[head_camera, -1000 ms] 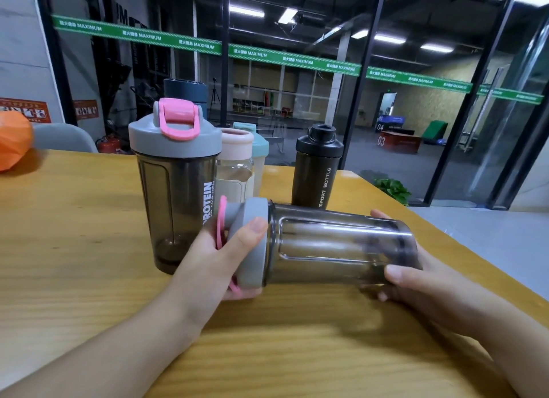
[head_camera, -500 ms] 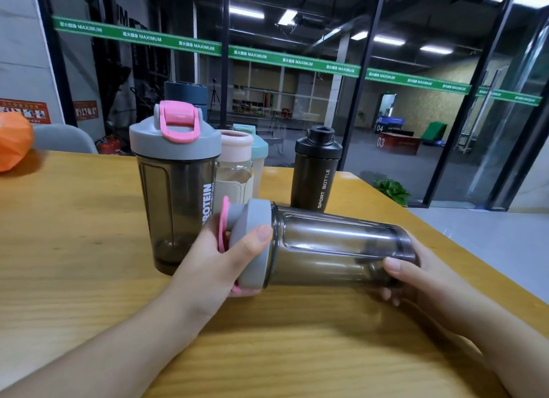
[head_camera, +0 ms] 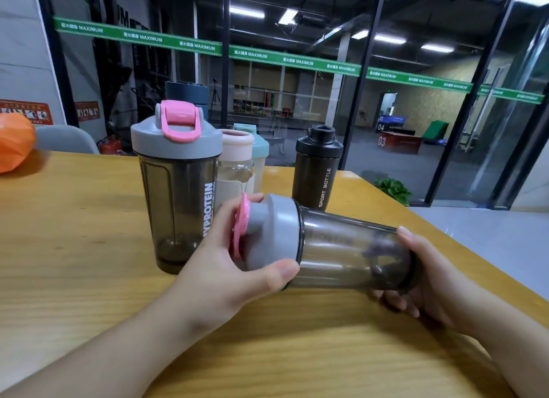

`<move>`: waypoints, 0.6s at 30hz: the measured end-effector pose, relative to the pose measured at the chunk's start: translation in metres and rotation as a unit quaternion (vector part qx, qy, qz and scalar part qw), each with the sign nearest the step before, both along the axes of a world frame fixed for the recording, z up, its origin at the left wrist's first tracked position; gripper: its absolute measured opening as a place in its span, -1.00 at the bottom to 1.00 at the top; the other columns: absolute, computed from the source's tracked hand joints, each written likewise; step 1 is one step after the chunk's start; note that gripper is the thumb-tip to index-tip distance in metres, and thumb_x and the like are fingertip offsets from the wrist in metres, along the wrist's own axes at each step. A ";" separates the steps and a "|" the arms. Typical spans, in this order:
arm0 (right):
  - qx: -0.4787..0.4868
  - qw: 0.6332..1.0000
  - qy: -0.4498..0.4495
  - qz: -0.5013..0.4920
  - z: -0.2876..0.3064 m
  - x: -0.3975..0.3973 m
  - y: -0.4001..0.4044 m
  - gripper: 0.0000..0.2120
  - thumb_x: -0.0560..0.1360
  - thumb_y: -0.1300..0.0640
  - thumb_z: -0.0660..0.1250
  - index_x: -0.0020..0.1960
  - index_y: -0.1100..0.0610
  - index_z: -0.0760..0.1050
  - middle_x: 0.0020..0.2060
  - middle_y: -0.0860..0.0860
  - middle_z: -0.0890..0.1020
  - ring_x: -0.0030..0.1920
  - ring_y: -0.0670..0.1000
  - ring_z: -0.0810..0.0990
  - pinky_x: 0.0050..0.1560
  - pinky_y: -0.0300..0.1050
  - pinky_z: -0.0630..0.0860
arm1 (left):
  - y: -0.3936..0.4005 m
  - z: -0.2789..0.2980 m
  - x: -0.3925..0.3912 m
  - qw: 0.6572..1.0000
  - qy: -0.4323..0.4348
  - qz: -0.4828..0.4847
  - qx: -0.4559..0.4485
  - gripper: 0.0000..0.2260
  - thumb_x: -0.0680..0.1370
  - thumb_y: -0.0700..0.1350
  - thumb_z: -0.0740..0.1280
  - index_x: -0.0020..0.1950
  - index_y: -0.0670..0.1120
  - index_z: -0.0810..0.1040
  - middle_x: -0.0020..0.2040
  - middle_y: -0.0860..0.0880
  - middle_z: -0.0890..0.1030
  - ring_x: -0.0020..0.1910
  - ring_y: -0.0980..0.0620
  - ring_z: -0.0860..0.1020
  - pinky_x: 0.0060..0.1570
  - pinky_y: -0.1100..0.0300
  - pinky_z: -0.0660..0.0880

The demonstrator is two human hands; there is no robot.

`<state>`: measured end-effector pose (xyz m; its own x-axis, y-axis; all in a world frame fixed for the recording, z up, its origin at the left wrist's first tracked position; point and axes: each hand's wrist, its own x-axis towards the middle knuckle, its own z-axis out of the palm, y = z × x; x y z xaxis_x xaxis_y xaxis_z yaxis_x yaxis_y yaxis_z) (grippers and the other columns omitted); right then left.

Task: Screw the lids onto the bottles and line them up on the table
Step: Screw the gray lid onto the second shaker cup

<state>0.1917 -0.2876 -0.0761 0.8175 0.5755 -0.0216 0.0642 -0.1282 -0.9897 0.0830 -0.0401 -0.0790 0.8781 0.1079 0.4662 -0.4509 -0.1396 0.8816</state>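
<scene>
I hold a smoky transparent shaker bottle (head_camera: 350,255) sideways just above the wooden table (head_camera: 74,249). My left hand (head_camera: 219,267) grips its grey lid (head_camera: 277,234), which has a pink loop, thumb along the lid's lower rim. My right hand (head_camera: 421,282) grips the bottle's base. A matching shaker (head_camera: 178,190) with a grey lid and pink loop stands upright behind my left hand. Behind it stand a pink-lidded clear bottle (head_camera: 236,160), a teal-lidded one (head_camera: 260,151) and a dark blue-lidded one (head_camera: 185,93), partly hidden. A black sport bottle (head_camera: 316,172) stands upright at the back right.
An orange object (head_camera: 15,142) lies at the table's far left, with a grey chair back (head_camera: 66,139) behind the table. The table's right edge runs diagonally past my right hand. Glass walls and a green plant (head_camera: 392,190) lie beyond.
My left hand has turned on the lid, the thumb swinging from the top to the lower rim. The bottle's base has tilted down slightly in my right hand.
</scene>
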 end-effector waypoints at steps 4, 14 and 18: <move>0.004 1.000 0.029 0.000 0.001 0.001 -0.003 -0.08 -0.12 -0.46 0.44 -0.03 0.22 0.50 -0.46 0.25 0.51 -0.59 0.05 0.42 -0.67 -0.27 0.28 | 0.001 0.001 -0.001 0.999 -0.018 0.012 0.033 -0.30 0.06 0.06 0.51 0.17 0.33 0.43 0.03 0.28 0.58 -0.05 0.29 0.58 -0.14 0.53 0.42; 0.094 0.995 -0.016 -0.034 -0.004 -0.003 0.004 -0.02 -0.11 -0.26 0.63 0.21 0.09 0.43 -0.08 0.15 0.60 -0.45 0.08 0.50 -0.59 -0.21 0.32 | 0.004 -0.006 0.008 0.996 0.065 -0.005 -0.060 -0.36 0.11 0.24 0.48 0.17 0.25 0.44 0.06 0.13 0.63 0.06 0.06 0.63 -0.09 0.11 0.58; 0.073 0.993 -0.073 -0.048 0.002 -0.009 0.002 -0.19 0.00 -0.08 0.63 0.21 -0.29 0.44 0.02 0.04 0.62 -0.34 0.10 0.56 -0.45 -0.15 0.44 | 0.005 -0.007 0.010 0.983 0.126 -0.009 -0.135 -0.31 0.09 0.27 0.47 0.21 0.21 0.47 0.13 0.01 0.62 0.06 -0.07 0.64 -0.20 -0.01 0.62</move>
